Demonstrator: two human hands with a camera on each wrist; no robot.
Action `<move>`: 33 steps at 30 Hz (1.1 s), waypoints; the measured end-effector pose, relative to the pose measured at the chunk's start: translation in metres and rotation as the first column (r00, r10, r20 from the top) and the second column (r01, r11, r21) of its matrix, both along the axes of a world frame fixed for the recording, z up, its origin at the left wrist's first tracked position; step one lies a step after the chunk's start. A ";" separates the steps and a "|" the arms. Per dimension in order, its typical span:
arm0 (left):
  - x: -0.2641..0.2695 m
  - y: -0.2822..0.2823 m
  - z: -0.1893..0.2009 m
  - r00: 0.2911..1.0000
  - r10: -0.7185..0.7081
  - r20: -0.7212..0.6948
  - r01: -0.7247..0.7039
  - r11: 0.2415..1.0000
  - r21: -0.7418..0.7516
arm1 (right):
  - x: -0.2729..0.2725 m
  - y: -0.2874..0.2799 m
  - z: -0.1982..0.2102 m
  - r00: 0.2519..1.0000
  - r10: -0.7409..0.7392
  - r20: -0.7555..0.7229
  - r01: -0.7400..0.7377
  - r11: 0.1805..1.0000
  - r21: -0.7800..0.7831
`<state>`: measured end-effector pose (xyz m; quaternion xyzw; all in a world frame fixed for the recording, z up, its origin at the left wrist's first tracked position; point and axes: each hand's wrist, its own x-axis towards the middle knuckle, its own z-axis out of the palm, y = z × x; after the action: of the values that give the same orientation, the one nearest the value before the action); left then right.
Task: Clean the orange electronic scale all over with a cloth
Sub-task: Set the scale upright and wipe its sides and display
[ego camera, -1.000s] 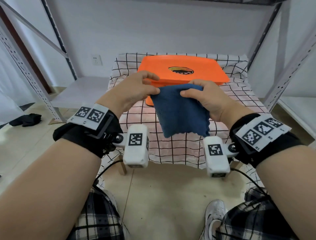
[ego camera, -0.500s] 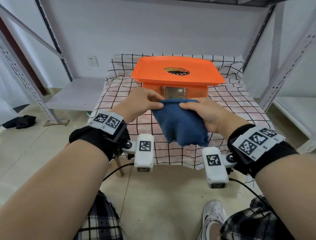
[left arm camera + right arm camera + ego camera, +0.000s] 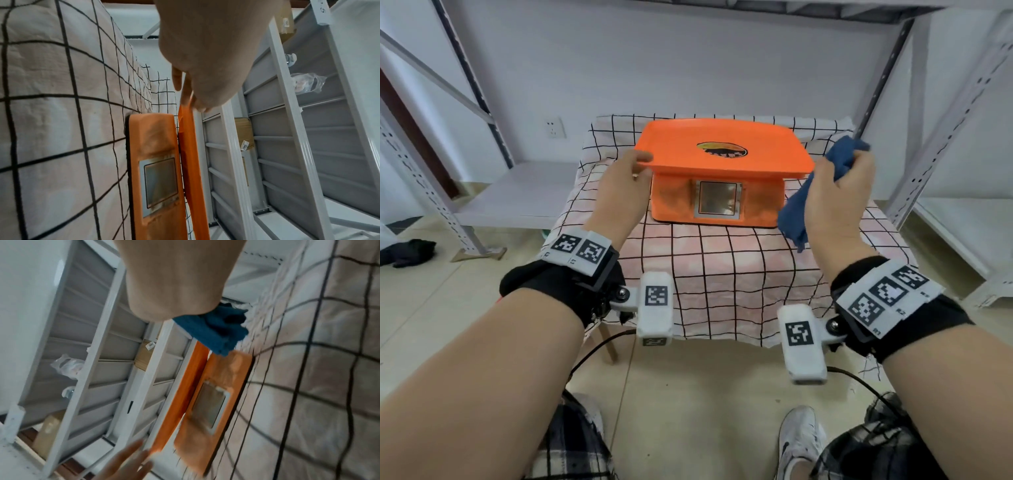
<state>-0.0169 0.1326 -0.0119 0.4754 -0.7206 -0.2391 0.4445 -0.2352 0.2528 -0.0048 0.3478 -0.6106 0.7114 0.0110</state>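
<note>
One orange electronic scale [image 3: 722,168] stands at the far middle of the checked tablecloth [image 3: 722,274], display [image 3: 717,202] facing the person; left hand [image 3: 619,195] pinches the tray [image 3: 678,150] at its front-left corner, thumb on top; right hand [image 3: 839,202] grips a bunched blue cloth [image 3: 840,156] just beside the tray's right edge.

"1467" on cardboard box label [image 3: 151,344]

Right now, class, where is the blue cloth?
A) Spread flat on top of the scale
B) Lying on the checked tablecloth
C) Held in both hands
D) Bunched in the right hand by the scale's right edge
D: the right hand grips the bunched blue cloth at the right edge of the orange scale; the left hand has no cloth.
</note>
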 end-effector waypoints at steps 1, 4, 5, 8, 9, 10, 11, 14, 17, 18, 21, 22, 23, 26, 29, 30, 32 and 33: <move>0.001 -0.006 -0.002 0.999 0.025 0.027 -0.024 1.000 -0.013 | -0.007 -0.005 -0.004 0.994 -0.018 -0.112 0.027 0.997 0.076; 0.000 -0.018 -0.008 0.994 0.071 0.087 -0.070 0.997 -0.017 | -0.021 -0.025 -0.024 0.938 0.034 -0.346 0.090 0.938 0.335; -0.001 -0.021 -0.010 0.986 0.085 0.142 -0.080 0.996 -0.036 | -0.022 -0.031 -0.031 0.923 0.072 -0.378 0.087 0.918 0.388; -0.002 -0.029 -0.017 0.932 0.172 0.319 -0.116 0.976 -0.186 | -0.024 -0.039 -0.036 0.897 0.115 -0.427 0.092 0.896 0.434; -0.003 -0.033 -0.018 0.922 0.199 0.331 -0.123 0.964 -0.237 | -0.025 -0.041 -0.034 0.890 0.104 -0.444 0.106 0.900 0.424; -0.004 -0.037 -0.019 0.917 0.224 0.330 -0.126 0.948 -0.293 | -0.026 -0.043 -0.033 0.888 0.094 -0.450 0.114 0.903 0.415; -0.003 -0.040 -0.019 0.913 0.248 0.324 -0.131 0.930 -0.343 | -0.027 -0.044 -0.033 0.887 0.089 -0.454 0.117 0.907 0.406; 0.000 -0.045 -0.019 0.908 0.264 0.324 -0.112 0.900 -0.420 | -0.031 -0.048 -0.030 0.876 0.085 -0.475 0.111 0.922 0.371; 0.001 -0.042 -0.011 0.923 0.243 0.297 -0.078 0.876 -0.476 | -0.036 -0.052 -0.022 0.867 0.018 -0.499 0.115 0.965 0.236; 0.001 -0.040 -0.006 0.933 0.239 0.268 -0.075 0.860 -0.504 | -0.038 -0.052 -0.017 0.870 -0.013 -0.493 0.118 0.976 0.184; -0.002 -0.032 0.009 0.974 0.175 0.143 -0.070 0.834 -0.547 | -0.042 -0.054 -0.001 0.903 -0.055 -0.425 0.121 0.984 0.129; -0.004 -0.029 0.012 0.987 0.131 0.094 -0.063 0.851 -0.521 | -0.042 -0.053 0.002 0.911 -0.059 -0.407 0.121 0.984 0.128; -0.005 -0.025 0.013 0.995 0.093 0.047 -0.059 0.872 -0.486 | -0.043 -0.053 0.003 0.917 -0.065 -0.394 0.125 0.984 0.130; -0.004 -0.013 0.009 0.997 0.073 0.005 -0.066 0.921 -0.383 | -0.046 -0.048 -0.003 0.916 -0.073 -0.394 0.148 0.975 0.163; -0.002 -0.008 0.005 0.997 0.065 0.048 -0.042 0.925 -0.378 | -0.052 -0.045 -0.007 0.916 -0.032 -0.400 0.132 0.965 0.225; -0.001 -0.007 0.004 0.997 0.065 0.050 -0.041 0.925 -0.377 | -0.051 -0.046 -0.006 0.908 -0.004 -0.418 0.121 0.960 0.253; -0.002 -0.008 0.002 0.996 0.055 0.064 -0.026 0.922 -0.386 | -0.038 -0.046 -0.004 0.881 0.073 -0.468 0.101 0.937 0.335; -0.003 -0.009 0.002 0.996 0.048 0.080 -0.012 0.919 -0.395 | -0.026 -0.047 -0.003 0.862 0.118 -0.493 0.087 0.923 0.374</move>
<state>-0.0196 0.1241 -0.0102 0.3974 -0.7655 -0.0615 0.5023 -0.2609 0.2060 -0.0082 0.5224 -0.7105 0.4614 0.0969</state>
